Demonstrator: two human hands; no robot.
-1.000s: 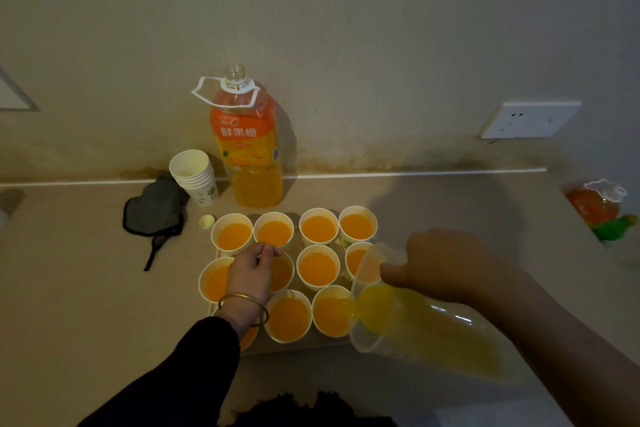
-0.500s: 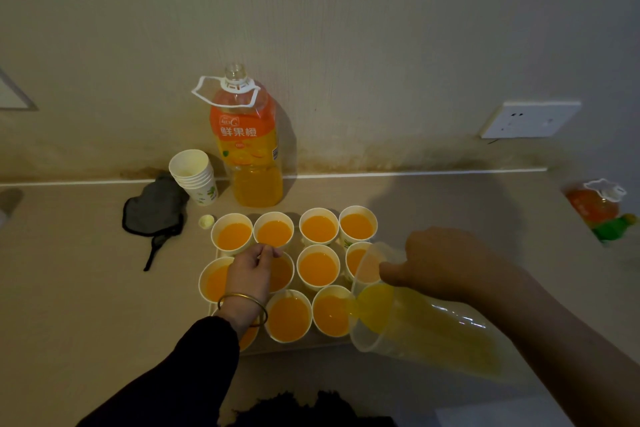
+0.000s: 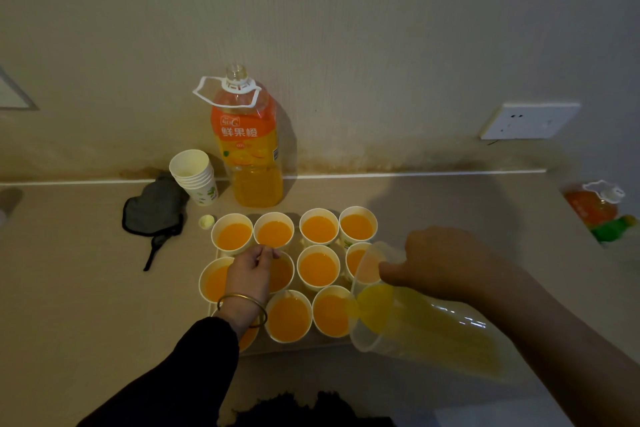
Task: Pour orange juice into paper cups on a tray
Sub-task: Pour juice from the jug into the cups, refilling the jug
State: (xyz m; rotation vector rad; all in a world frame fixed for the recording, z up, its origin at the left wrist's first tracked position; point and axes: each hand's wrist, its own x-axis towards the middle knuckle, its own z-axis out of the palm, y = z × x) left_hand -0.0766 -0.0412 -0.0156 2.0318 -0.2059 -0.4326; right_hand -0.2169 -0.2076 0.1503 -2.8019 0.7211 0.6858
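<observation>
Several white paper cups (image 3: 318,267) full of orange juice stand in rows on a pale tray (image 3: 298,346). My right hand (image 3: 446,262) grips a clear plastic jug (image 3: 415,326) of juice, tipped left so its rim hangs over the front right cup (image 3: 331,311). My left hand (image 3: 251,272), with a gold bangle at the wrist, reaches over the left cups; its fingertips pinch the rim of a cup in the back row (image 3: 274,230). My left wrist hides most of the front left cup.
An open large juice bottle (image 3: 247,146) stands against the wall behind the tray, with a stack of empty cups (image 3: 194,177), a dark cloth (image 3: 152,208) and a small cap (image 3: 206,221) to its left. A second bottle (image 3: 594,204) lies far right; a wall socket (image 3: 528,120) above.
The jug has shifted very slightly; both hands otherwise keep their places.
</observation>
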